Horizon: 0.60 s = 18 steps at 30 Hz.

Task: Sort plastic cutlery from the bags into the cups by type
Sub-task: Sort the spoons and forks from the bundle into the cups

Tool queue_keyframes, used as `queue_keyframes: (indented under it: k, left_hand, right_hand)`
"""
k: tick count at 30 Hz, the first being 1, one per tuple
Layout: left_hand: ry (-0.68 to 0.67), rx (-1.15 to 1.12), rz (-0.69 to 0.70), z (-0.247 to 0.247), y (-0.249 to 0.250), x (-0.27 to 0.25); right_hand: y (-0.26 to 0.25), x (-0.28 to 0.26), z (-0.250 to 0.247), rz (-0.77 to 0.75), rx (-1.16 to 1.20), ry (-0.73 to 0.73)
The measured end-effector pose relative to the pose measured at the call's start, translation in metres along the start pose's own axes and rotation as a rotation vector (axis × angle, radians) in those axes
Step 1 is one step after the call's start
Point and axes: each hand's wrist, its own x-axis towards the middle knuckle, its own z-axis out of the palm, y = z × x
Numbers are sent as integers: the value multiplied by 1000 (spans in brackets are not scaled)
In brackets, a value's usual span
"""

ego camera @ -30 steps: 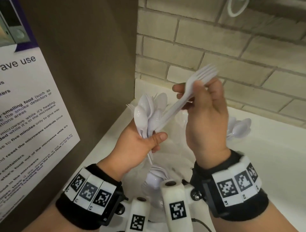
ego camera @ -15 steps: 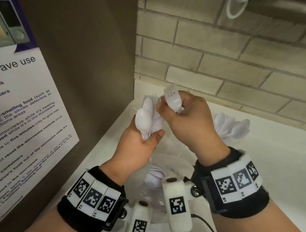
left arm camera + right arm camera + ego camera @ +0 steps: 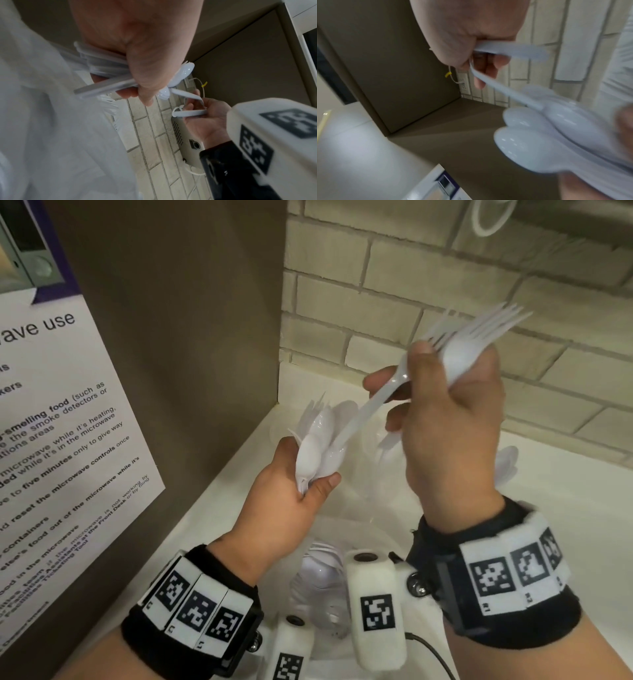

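My left hand [image 3: 291, 494] grips a bunch of white plastic spoons and forks [image 3: 317, 450] by their handles, heads up; the same bunch [image 3: 544, 135] fills the right wrist view and shows by my thumb [image 3: 147, 81] in the left wrist view. My right hand [image 3: 442, 419] holds white forks [image 3: 479, 337] raised up and to the right, tines toward the brick wall. One fork handle [image 3: 370, 405] slants from this hand down into the left bunch. Clear cups [image 3: 370, 446] stand below the hands. A cup of spoons [image 3: 507, 463] peeks out behind my right wrist.
A brown cabinet side [image 3: 171, 337] with a microwave notice [image 3: 51, 422] stands close on the left. A white brick wall [image 3: 445, 268] rises behind the white counter [image 3: 565, 508]. Thin clear bags with more cutlery [image 3: 320, 573] lie under my wrists.
My right hand went back to the bunch in my left hand, then rose up and right again with forks. The left hand stayed nearly still.
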Motion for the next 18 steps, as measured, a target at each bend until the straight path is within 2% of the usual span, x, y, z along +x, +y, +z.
queue_keyframes:
  k: [3,8,10,13,18]
  left_hand:
    - [9,58,6,0,3,-1]
    - [37,173,12,2,3,3]
    - [45,218,42,3,1,4]
    - [69,221,46,3,1,4]
    - [89,181,10,2,2,4]
  right_hand:
    - [-13,1,-4,-74,-73,-79]
    - [-13,-10,3,-114,-598,-418]
    - [-8,-17,9,-164,-769,-495]
    - [0,-22,16,-281,-897,-483]
    - [6,-21,18,-328,-781,-429]
